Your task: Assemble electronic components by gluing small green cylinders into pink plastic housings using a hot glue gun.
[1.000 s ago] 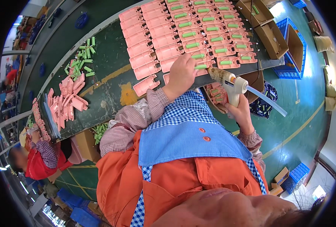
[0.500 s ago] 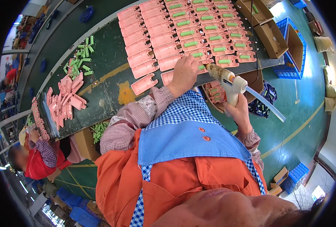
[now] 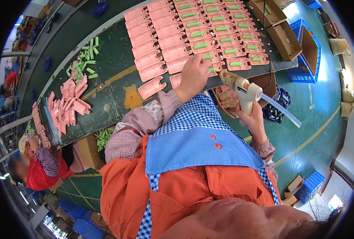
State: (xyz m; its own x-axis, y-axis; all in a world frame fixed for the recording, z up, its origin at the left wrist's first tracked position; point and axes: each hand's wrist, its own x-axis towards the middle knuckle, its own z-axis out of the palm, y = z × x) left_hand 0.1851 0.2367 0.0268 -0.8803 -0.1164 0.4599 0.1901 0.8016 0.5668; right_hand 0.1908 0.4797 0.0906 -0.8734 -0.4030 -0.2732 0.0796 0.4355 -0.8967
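My left hand [image 3: 193,77] is at the front row of the workbench, its fingers bent and closed on a pink plastic shell, which they partly cover. A green cylindrical cell [image 3: 212,69] shows in that shell beside my fingertips. My right hand [image 3: 253,119] grips a white hot glue gun [image 3: 247,95] by its handle. The gun's stained nozzle end points at the shell, close to the green cell. A translucent glue stick [image 3: 282,110] sticks out of its back. Rows of pink shells [image 3: 178,52] lie beyond my hands; those in the right-hand columns hold green cells and thin wires.
Loose green cells [image 3: 90,62] and a pile of pink shells [image 3: 69,103] lie on the bench's left part. Cardboard boxes [image 3: 285,40] and a blue crate [image 3: 316,59] stand at right. Below the bench edge sits a box of pink parts [image 3: 226,97]. A co-worker [image 3: 43,171] sits at far left.
The glue gun has shifted slightly right, its nozzle still near the same shell. My left hand has edged slightly left. The co-worker's hand at far left has moved a little.
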